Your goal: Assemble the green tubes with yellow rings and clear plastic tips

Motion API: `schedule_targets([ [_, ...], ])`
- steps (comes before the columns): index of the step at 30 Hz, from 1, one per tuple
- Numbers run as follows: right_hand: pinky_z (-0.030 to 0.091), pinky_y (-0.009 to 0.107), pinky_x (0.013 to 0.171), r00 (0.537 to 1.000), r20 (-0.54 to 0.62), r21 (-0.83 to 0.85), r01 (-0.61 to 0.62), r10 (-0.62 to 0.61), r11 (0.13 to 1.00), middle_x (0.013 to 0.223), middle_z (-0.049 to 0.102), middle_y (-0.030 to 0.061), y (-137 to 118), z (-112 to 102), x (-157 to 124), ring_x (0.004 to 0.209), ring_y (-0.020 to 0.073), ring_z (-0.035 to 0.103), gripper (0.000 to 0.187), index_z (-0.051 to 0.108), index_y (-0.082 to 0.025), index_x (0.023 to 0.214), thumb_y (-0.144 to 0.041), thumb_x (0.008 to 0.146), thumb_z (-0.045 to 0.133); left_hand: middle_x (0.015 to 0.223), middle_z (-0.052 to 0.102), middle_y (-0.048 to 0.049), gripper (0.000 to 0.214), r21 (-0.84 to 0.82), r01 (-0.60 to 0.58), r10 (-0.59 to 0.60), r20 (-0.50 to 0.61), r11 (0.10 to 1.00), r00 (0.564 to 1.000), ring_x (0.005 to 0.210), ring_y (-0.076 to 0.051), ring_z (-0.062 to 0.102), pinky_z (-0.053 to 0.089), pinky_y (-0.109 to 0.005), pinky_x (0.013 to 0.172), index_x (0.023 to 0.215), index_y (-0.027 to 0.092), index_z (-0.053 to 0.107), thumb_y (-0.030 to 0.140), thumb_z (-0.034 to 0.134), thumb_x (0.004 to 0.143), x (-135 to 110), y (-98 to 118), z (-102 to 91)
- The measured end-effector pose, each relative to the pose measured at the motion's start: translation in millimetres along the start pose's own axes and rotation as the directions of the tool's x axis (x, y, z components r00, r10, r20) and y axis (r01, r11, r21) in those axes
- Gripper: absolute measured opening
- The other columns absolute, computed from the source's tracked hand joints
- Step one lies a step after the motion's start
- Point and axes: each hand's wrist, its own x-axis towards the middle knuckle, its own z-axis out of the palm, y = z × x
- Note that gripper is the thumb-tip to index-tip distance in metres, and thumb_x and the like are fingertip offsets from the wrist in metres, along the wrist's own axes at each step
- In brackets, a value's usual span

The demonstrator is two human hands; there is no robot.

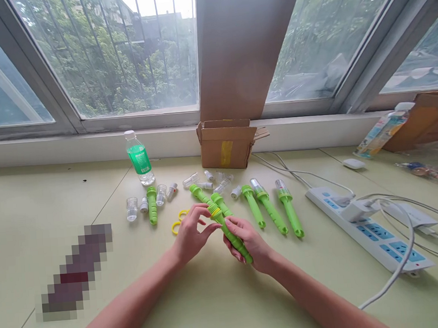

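Note:
My right hand [254,243] is wrapped round a green plastic flashlight handle [235,241], tilted with its threaded end up and to the left. A yellow ring [216,214] sits around the handle below the thread. The thumb and fingertips of my left hand [191,234] close on this ring from the left. Loose yellow rings [176,228] lie just behind my left hand. Beyond my hands are more green handles [198,192], partly hidden. To the right lie a bare green handle [253,207] and two with clear tops [271,213] [290,211].
Clear plastic caps [132,209] and small white-and-clear pieces [172,190] lie around another green handle [152,205]. Behind stand a water bottle [139,160] and a cardboard box [223,146]. A power strip [368,230] with cables occupies the right side. A blurred patch [76,274] covers something left.

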Motion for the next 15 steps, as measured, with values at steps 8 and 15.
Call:
schedule_targets([
  [8, 0.026, 0.015, 0.027, 1.000, 0.022, -0.049, -0.006, 0.007, 0.999, 0.055, 0.058, -0.0035, 0.1, 0.8, -1.2, 0.031, 0.0053, 0.040, 0.029, 0.048, -0.020, 0.082, -0.048, 0.088, 0.049, 0.100, 0.061, -0.0048, 0.021, 0.095, -0.051, 0.057, -0.059, 0.994, 0.997, 0.077, -0.013, 0.062, 0.060, -0.029, 0.063, 0.088, 0.019, 0.052, 0.031, 0.067, 0.080, -2.1, 0.6, 1.0],
  [15, 0.025, 0.015, 0.025, 1.000, -0.023, -0.113, -0.002, -0.001, 0.994, 0.066, 0.063, -0.0037, 0.4, 7.4, -3.9, 0.030, 0.0042, 0.038, 0.031, 0.045, -0.021, 0.098, -0.040, 0.081, 0.063, 0.094, 0.061, -0.0038, 0.017, 0.079, -0.026, 0.032, -0.072, 0.996, 0.997, 0.073, -0.012, 0.062, 0.060, -0.029, 0.063, 0.087, 0.019, 0.052, 0.029, 0.065, 0.082, -1.7, -0.7, 0.5],
])
